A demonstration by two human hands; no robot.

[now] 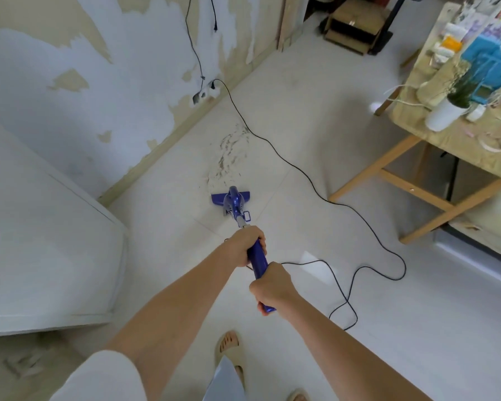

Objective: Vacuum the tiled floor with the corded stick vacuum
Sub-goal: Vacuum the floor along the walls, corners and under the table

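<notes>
Both hands, left point(245, 244) ahead of right point(272, 285), clench the vacuum point(235, 202), its head at 12 o'clock meeting debris point(229, 153); the slack cord point(301, 175) at 3 o'clock could snag underfoot.

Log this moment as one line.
both hands grip vacuum | head at debris | cord trails right

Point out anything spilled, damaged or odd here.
A trail of brown debris lies scattered on the floor tiles just ahead of the vacuum head. The wall looks damaged, its white coat peeled to bare beige patches.
</notes>
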